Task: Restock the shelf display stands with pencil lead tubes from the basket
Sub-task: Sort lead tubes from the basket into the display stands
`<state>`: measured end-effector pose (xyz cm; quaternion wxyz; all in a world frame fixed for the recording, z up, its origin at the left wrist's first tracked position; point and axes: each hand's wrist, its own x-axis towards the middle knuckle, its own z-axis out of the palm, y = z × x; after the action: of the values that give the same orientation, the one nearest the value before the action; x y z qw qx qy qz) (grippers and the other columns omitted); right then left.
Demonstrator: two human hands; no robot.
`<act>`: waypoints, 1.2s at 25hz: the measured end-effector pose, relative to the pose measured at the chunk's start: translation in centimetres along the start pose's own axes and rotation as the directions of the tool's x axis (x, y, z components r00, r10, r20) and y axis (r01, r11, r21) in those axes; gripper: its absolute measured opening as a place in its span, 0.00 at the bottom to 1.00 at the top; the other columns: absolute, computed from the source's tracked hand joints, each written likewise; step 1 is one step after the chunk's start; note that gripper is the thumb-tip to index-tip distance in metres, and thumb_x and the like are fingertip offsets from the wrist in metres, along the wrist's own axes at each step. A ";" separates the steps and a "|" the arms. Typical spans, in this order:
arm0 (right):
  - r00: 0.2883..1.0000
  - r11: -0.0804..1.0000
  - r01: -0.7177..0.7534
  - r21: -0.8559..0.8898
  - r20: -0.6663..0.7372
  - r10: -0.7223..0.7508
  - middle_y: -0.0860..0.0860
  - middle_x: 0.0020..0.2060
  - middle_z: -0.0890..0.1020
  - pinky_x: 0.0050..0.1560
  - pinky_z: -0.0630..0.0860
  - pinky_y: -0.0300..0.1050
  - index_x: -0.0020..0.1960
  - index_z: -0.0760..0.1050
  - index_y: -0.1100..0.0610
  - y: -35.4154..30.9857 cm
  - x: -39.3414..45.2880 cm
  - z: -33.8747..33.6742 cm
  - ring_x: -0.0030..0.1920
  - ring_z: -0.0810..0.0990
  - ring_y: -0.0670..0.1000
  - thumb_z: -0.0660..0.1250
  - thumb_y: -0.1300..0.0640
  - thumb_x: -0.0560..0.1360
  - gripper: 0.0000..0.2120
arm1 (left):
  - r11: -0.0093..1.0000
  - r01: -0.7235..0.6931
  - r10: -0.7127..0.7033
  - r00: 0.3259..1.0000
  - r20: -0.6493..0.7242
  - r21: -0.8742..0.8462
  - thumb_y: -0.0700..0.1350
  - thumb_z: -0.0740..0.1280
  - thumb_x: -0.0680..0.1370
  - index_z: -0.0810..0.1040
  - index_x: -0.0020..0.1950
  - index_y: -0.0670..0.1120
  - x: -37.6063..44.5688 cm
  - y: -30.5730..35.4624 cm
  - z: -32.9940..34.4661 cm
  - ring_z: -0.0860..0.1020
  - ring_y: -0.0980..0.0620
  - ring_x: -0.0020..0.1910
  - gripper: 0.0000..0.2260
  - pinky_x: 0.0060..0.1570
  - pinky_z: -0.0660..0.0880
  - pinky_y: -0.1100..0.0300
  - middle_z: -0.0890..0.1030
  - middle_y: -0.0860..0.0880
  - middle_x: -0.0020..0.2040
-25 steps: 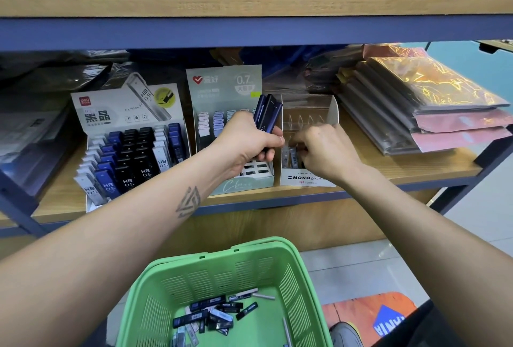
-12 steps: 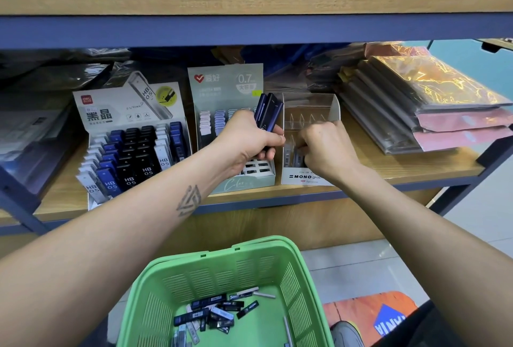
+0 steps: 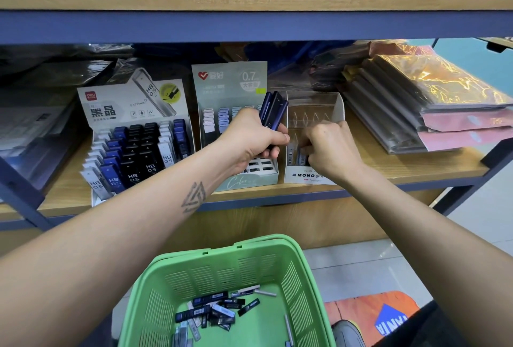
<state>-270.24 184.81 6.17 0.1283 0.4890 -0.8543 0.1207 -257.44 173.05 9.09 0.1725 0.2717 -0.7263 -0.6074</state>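
A person is standing at a wooden shelf (image 3: 361, 171), with both bare arms reaching toward a white Mono display stand (image 3: 311, 177) sitting at the shelf's front edge. The left hand (image 3: 249, 141), just left of the Mono stand, is gripping a small bundle of dark blue pencil lead tubes (image 3: 272, 110), which are pointing up out of the fist. The right hand (image 3: 330, 146) is reaching into the front of the Mono stand with its fingers curled, pinching a tube (image 3: 301, 156) standing there. Immediately left of the Mono stand is sitting a pale green 0.7 stand (image 3: 230, 80), and further left a Deli stand (image 3: 133, 149) packed with black, blue and white HB 0.5 tubes. Below the Mono stand, a green plastic basket (image 3: 302, 277) is holding a loose scatter of tubes (image 3: 216, 310). To the right of the Mono stand, plastic-wrapped packets (image 3: 433, 102) are lying in a stack.
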 end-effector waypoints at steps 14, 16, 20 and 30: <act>0.995 0.998 -0.042 0.055 -0.093 0.047 0.49 0.45 0.83 0.55 0.64 0.50 0.42 0.80 0.54 -0.2 -0.2 1.2 0.52 0.78 0.53 0.72 0.64 0.72 0.06 | 1.000 -0.006 0.006 1.000 0.003 0.016 0.30 0.72 0.74 0.80 0.53 0.33 -0.1 0.1 -0.1 0.74 0.53 0.23 0.08 0.24 0.69 0.64 0.82 0.34 0.43; 0.994 0.999 -0.024 0.036 -0.105 0.028 0.49 0.48 0.83 0.54 0.64 0.51 0.43 0.82 0.55 -0.1 -0.2 1.3 0.54 0.77 0.54 0.72 0.63 0.72 0.04 | 1.000 -0.006 0.006 1.000 0.006 0.014 0.30 0.72 0.74 0.80 0.53 0.33 0.0 0.0 -0.1 0.74 0.53 0.23 0.08 0.24 0.69 0.64 0.82 0.33 0.43; 0.992 0.998 -0.049 0.028 -0.118 0.052 0.49 0.54 0.82 0.53 0.63 0.50 0.50 0.84 0.55 0.2 -0.3 1.3 0.58 0.76 0.54 0.68 0.61 0.76 0.07 | 1.000 -0.007 0.007 1.000 0.008 0.013 0.30 0.72 0.74 0.79 0.53 0.33 0.1 -0.1 -0.2 0.74 0.53 0.23 0.09 0.24 0.69 0.64 0.82 0.36 0.42; 0.977 0.230 -0.212 0.950 0.197 0.087 0.62 0.49 0.86 0.48 0.79 0.51 0.60 0.81 0.62 -0.6 0.4 -1.9 0.45 0.83 0.54 0.70 0.62 0.78 0.11 | 0.967 0.179 -0.120 0.949 0.291 -0.183 0.34 0.67 0.80 0.78 0.53 0.36 -0.8 -0.3 0.0 0.76 0.52 0.30 0.03 0.26 0.72 0.66 0.80 0.39 0.38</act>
<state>-269.67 184.85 8.14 -0.2546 0.3860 -0.6478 0.6054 -256.76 173.47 8.88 0.0494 0.2188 -0.6533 -0.7231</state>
